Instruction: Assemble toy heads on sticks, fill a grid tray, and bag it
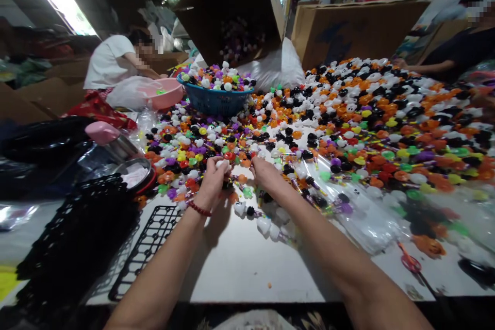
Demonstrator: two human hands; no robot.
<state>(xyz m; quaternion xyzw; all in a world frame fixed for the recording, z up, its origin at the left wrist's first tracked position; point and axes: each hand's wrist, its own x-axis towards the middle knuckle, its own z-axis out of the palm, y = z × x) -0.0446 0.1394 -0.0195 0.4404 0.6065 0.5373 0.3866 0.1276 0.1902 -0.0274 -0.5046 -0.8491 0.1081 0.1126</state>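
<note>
Both hands reach to the near edge of a wide heap of small plastic pieces (359, 124) in white, orange, black, purple, green and yellow. My left hand (213, 178), with a red bead bracelet on its wrist, has its fingers closed around a small white piece (222, 164). To its right, my right hand (263, 169) has its fingertips pinched together at the heap beside small red and orange pieces; what they hold is hidden. White and black pieces (263, 224) lie on the white table (247, 273) between the forearms.
A blue basket (216, 99) full of pieces stands behind the hands, under a tilted cardboard box (232, 5). Black plastic grids (81, 237) lie at the left, near a metal bowl (136, 172). Red scissors (410, 263) and clear bags (371, 219) are at the right. Two people sit farther back.
</note>
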